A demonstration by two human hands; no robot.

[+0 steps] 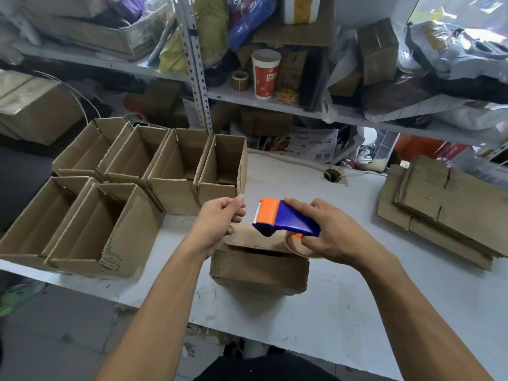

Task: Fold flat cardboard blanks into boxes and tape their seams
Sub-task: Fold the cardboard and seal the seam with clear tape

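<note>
Head view: right hand (332, 235) grips the tape dispenser (283, 220) just above the box (258, 266); left hand (220, 220), fingers curled, seems to pinch the tape end, likely to pull it across the seam below both hands.

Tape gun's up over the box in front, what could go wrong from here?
1. The right hand holds the tape dispenser with its serrated blade close to the left hand, whose fingers pinch near it; a slip could nick them.
2. The box sits unheld beneath the hands, near the table edge; pressing tape on could shove it off.
</note>
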